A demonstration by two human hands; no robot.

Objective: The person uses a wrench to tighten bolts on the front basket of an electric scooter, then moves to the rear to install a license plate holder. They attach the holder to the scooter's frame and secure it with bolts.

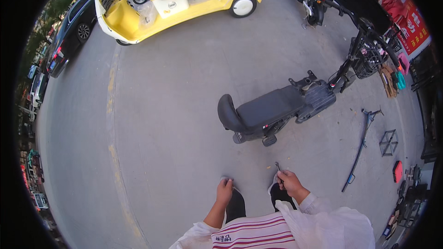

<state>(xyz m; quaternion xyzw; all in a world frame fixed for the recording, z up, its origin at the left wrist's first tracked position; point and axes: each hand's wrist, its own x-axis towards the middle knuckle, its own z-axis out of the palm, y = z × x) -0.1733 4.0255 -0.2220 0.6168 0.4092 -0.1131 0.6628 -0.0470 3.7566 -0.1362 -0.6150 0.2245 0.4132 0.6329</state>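
My right hand point(290, 183) is closed around a small dark wrench point(277, 166), its head sticking up past my fingers. My left hand point(224, 192) hangs above my left shoe with its fingers curled in; whatever it may hold is hidden. Both hands are low in front of my legs, apart from each other. Ahead and to the right stands a black electric bike point(272, 106) with a long padded seat, a backrest at the near left end, and handlebars and a wire basket point(367, 64) at the far right. Neither hand touches it.
A long dark metal pole point(362, 150), a metal frame point(389, 143) and a red case point(398, 171) lie at the right. A yellow-and-white three-wheeler point(184, 7) and a parked scooter point(309, 0) stand ahead. At far left is a dark car point(73, 32).
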